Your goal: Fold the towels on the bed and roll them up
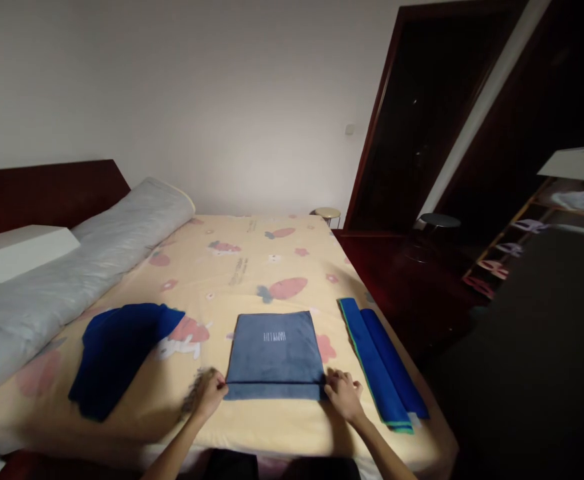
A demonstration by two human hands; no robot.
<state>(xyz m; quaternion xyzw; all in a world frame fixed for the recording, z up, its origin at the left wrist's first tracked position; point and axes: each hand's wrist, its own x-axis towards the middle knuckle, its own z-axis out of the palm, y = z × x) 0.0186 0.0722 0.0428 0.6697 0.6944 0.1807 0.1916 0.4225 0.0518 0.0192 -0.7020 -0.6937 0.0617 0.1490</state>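
Note:
A grey-blue towel (275, 350) with white lettering lies flat on the bed, its near edge folded over in a narrow strip. At the strip's left end, my left hand (213, 389) pinches the towel between thumb and fingers. My right hand (343, 392) grips the opposite end of the same strip, fingers curled. To the right lie two long folded blue cloths (379, 367), one with green edging. A crumpled dark blue cloth (122, 350) rests to the left, apart from my left hand.
The bed carries a yellow patterned sheet (252, 267). A rolled grey mattress or quilt (117, 233) and a white box-like object (27, 250) lie along the headboard (47, 193). Stools (328, 213) stand past the bed, and a rack (512, 247) stands at right.

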